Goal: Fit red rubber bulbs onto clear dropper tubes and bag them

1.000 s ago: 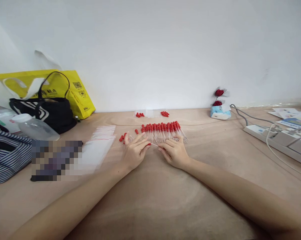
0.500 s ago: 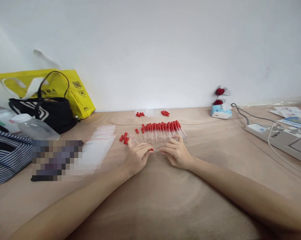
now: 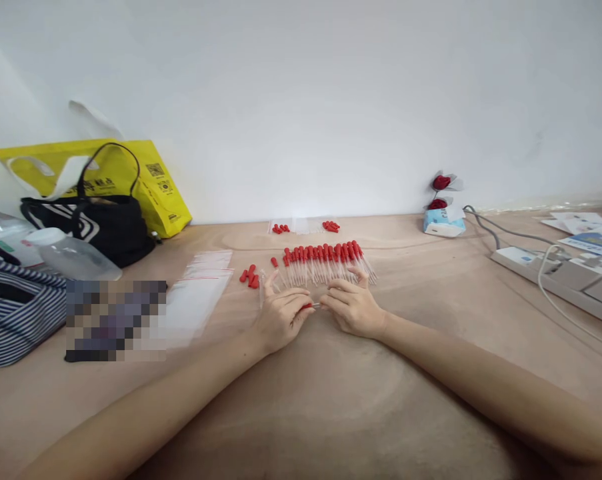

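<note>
My left hand (image 3: 283,320) is closed, pinching a red rubber dropper bulb (image 3: 308,306) between thumb and fingers. Facing it, my right hand (image 3: 355,309) grips a thin clear dropper tube (image 3: 317,305), of which only a short piece shows between the hands. The bulb and tube meet end to end; how deep the tube sits is hidden by my fingers. Just beyond my hands lies a row of red-capped droppers (image 3: 325,261) with clear stems toward me. Several loose red bulbs (image 3: 251,275) lie beyond my left hand, near a few clear tubes (image 3: 262,290).
Near the wall are more red bulbs (image 3: 331,227) on clear bags (image 3: 303,225). To the left lie clear zip bags (image 3: 201,300), a plastic bottle (image 3: 75,257), a black bag (image 3: 113,227) and a yellow bag (image 3: 168,200). A power strip (image 3: 541,270) with cables stands right.
My hands have come slightly closer together, and less of the clear tube shows between them. The row of droppers and the loose bulbs stay where they were.
</note>
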A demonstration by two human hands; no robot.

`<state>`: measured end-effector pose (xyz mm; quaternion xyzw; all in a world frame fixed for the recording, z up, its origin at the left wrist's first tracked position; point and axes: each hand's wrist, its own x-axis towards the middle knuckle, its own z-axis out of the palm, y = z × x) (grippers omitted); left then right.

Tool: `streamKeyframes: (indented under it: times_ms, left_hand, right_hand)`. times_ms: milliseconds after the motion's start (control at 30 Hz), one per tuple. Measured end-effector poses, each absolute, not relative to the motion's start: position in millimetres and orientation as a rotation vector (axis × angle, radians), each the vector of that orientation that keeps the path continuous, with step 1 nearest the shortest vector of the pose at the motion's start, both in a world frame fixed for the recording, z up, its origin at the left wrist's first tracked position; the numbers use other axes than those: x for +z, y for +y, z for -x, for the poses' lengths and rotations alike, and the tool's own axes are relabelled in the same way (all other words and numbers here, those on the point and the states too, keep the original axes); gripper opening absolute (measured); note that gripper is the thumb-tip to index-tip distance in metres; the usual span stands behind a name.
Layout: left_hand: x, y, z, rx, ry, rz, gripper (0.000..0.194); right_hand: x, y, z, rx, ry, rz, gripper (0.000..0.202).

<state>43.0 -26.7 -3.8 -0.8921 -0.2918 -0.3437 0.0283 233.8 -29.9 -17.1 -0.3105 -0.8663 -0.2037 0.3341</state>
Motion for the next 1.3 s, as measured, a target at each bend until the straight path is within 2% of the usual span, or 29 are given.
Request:
streamKeyframes:
  times_ms: [300,433,500,600,667,800,933,1000,1100,1300]
  left_hand:
    - [-5,-22,-42,-0.977,-0.956,2.805,0.016]
    - [1,-18,-39,-1.013,-0.924,2.773,0.010]
    - [4,-17,-39,-1.172,-1.035,2.667,0.012]
    - [5,-15,-43,-1.548,-1.444,2.502,0.037]
    - [2,-15,-47,-1.846,-1.785,2.468,0.041]
    - [-5,-18,-59,-2.381,-2.267,2.528,0.018]
    - [-2,-17,-67,-2.632,-2.308,2.470,0.009]
    - [5,-7,-67,-2.483,-2.358,2.463,0.009]
    - [22,26,-60,-1.954,-2.520,2.500,0.011]
    - [34,97,-40,-1.300,-2.709,2.455,0.018]
  right_hand:
    - [-17,-26,-234,-0.399,-2.328,0.853,0.021]
    - [-16,-25,-233,-0.317,-2.314,0.913,0.022]
    - [-16,-27,-230,-0.269,-2.238,0.961,0.023]
    - [-15,-29,-224,-0.185,-2.091,1.053,0.022]
    - [-16,-31,-220,-0.141,-2.024,1.111,0.022]
    - [-17,-35,-213,-0.110,-2.048,1.133,0.023]
    - [-17,-37,-211,-0.127,-2.151,1.093,0.027]
    - [-16,-39,-211,-0.144,-2.176,1.088,0.032]
    - [-15,-39,-213,-0.106,-2.158,1.131,0.038]
    - [-18,-36,-219,-0.031,-2.057,1.254,0.035]
